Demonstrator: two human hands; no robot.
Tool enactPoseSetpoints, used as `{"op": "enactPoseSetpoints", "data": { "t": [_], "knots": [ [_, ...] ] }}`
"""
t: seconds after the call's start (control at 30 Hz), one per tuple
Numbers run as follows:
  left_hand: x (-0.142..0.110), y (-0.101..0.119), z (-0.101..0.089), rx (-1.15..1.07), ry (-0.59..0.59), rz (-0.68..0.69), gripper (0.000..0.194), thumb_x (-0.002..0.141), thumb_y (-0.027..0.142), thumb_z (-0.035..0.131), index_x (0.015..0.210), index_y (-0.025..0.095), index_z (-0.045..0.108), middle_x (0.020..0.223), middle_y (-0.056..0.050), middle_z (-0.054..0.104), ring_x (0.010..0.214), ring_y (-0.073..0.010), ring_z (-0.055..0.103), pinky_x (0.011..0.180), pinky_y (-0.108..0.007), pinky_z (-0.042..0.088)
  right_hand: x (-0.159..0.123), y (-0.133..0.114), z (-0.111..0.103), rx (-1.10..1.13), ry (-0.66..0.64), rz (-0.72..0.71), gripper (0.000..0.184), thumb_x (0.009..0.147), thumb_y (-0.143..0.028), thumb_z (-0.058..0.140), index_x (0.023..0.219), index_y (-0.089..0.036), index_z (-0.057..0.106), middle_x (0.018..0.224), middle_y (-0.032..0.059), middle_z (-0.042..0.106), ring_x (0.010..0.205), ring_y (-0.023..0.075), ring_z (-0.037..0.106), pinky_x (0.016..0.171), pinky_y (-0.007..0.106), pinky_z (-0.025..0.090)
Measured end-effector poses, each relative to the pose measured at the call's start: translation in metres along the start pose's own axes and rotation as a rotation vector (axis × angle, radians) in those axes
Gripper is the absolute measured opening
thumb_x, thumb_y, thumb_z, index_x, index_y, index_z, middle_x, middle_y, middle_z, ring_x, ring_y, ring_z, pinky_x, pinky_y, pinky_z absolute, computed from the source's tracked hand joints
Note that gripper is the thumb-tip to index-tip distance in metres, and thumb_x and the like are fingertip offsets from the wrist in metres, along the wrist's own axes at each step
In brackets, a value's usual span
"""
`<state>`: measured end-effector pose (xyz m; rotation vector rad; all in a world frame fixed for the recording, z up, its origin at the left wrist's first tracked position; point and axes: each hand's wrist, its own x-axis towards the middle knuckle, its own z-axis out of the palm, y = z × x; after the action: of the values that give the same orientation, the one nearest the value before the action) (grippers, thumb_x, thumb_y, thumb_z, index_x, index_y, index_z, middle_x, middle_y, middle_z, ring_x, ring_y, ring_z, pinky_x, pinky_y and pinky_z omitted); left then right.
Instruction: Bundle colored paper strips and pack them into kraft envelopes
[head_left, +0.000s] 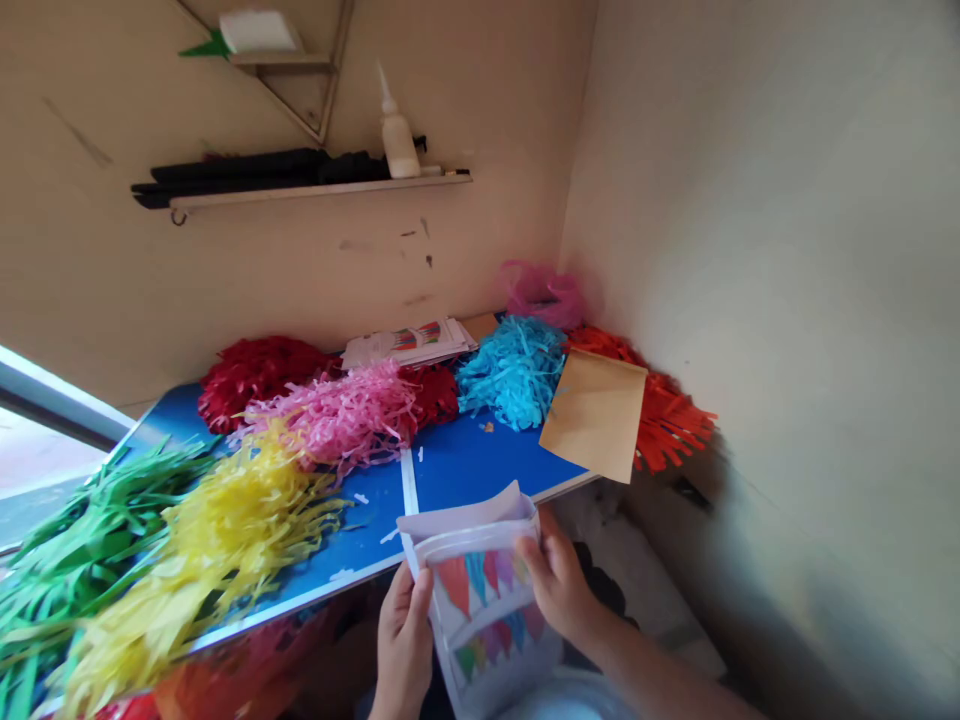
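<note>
Both hands hold a clear plastic packet (491, 625) in front of the table's near edge. Inside it is a printed sheet showing rows of colourful tassels. A white paper flap (469, 517) sticks up from its top opening. My left hand (405, 630) pinches the left edge, thumb in front. My right hand (559, 580) grips the upper right edge, thumb across the front. The packet's lower end blurs into the bottom of the view.
Tissue fringe bundles cover the blue table (457, 465): green (112, 530), yellow (232, 520), pink (345, 410), red (259, 375), blue (517, 370), orange (675, 420). A brown card (596, 410) overhangs the edge. Printed sheets (409, 343) lie behind; a glue bottle (399, 140) stands on a shelf.
</note>
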<state>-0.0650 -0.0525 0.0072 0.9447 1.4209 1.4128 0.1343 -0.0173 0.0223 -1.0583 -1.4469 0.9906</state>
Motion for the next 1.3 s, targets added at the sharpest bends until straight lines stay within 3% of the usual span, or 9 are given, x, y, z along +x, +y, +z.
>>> {"op": "enactPoseSetpoints", "data": {
  "t": [0.1,0.2,0.3,0.5,0.67,0.8,0.97,1.1,1.3],
  "knots": [
    [0.005,-0.001,0.0,0.047,0.03,0.113,0.045,0.08,0.052,0.067,0.109,0.017,0.066,0.105,-0.009,0.074,0.097,-0.0262,0.07,0.085,-0.034,0.056,-0.002,0.01,0.002,0.039,0.018,0.058,0.036,0.096,-0.043,0.05,0.126,-0.024,0.048,0.12,0.0103,0.061,0.118,0.0262,0.057,0.106,0.038,0.043],
    [0.008,-0.007,-0.001,0.113,0.098,0.244,0.049,0.082,0.046,0.068,0.123,0.02,0.057,0.115,-0.01,0.071,0.103,-0.0242,0.069,0.088,-0.033,0.055,-0.004,0.021,0.002,0.135,0.04,0.074,0.04,0.095,-0.042,0.053,0.13,-0.025,0.041,0.119,0.0105,0.061,0.108,0.0241,0.062,0.094,0.036,0.051],
    [0.008,-0.011,-0.003,0.149,0.102,0.289,0.056,0.085,0.044,0.065,0.134,0.022,0.048,0.114,-0.011,0.072,0.1,-0.0237,0.07,0.084,-0.035,0.058,-0.003,0.027,-0.003,0.119,0.064,0.03,0.042,0.091,-0.042,0.059,0.127,-0.026,0.043,0.111,0.0091,0.062,0.097,0.0227,0.065,0.085,0.034,0.055],
    [0.005,-0.008,-0.012,0.343,0.166,0.422,0.036,0.084,0.04,0.066,0.114,0.022,0.065,0.113,-0.01,0.072,0.103,-0.0231,0.069,0.086,-0.032,0.057,0.013,0.01,-0.026,0.04,-0.092,0.004,0.039,0.086,-0.04,0.068,0.121,-0.029,0.055,0.108,0.0072,0.063,0.089,0.0216,0.067,0.079,0.032,0.057],
    [0.015,0.018,-0.016,0.173,0.081,0.361,0.03,0.08,0.039,0.071,0.103,0.02,0.068,0.097,-0.007,0.072,0.083,-0.0184,0.069,0.07,-0.024,0.058,0.023,-0.011,-0.033,0.019,-0.141,-0.057,0.034,0.081,-0.042,0.073,0.11,-0.029,0.061,0.104,0.0062,0.064,0.086,0.0216,0.067,0.076,0.03,0.058],
    [0.027,0.035,-0.014,0.186,0.004,0.394,0.021,0.079,0.037,0.072,0.086,0.018,0.068,0.079,-0.003,0.067,0.069,-0.015,0.065,0.061,-0.021,0.055,0.028,-0.018,-0.036,0.001,-0.177,-0.061,0.029,0.08,-0.042,0.072,0.103,-0.029,0.062,0.098,0.0057,0.065,0.082,0.0214,0.065,0.073,0.03,0.057],
    [0.026,0.037,-0.017,0.323,-0.069,0.463,0.02,0.085,0.033,0.065,0.099,0.022,0.074,0.095,-0.007,0.074,0.088,-0.0207,0.07,0.076,-0.028,0.058,0.04,-0.022,-0.044,-0.023,-0.284,-0.066,0.019,0.084,-0.035,0.066,0.099,-0.024,0.068,0.094,0.0052,0.064,0.069,0.0156,0.061,0.065,0.027,0.055],
    [0.025,0.038,-0.02,0.471,-0.011,0.533,0.021,0.086,0.033,0.063,0.099,0.024,0.077,0.102,-0.007,0.076,0.1,-0.0247,0.07,0.087,-0.034,0.057,0.048,-0.024,-0.05,-0.11,-0.29,-0.151,0.017,0.082,-0.029,0.069,0.097,-0.024,0.072,0.095,0.0061,0.07,0.082,0.0194,0.067,0.074,0.029,0.056],
    [0.026,0.043,-0.014,0.523,0.044,0.658,0.018,0.086,0.02,0.062,0.097,0.026,0.075,0.1,-0.003,0.076,0.094,-0.0211,0.071,0.086,-0.033,0.057,0.054,-0.028,-0.05,-0.27,-0.286,-0.347,0.023,0.083,-0.027,0.07,0.106,-0.027,0.074,0.1,0.0068,0.077,0.094,0.0232,0.072,0.084,0.035,0.058]
  ]
}}
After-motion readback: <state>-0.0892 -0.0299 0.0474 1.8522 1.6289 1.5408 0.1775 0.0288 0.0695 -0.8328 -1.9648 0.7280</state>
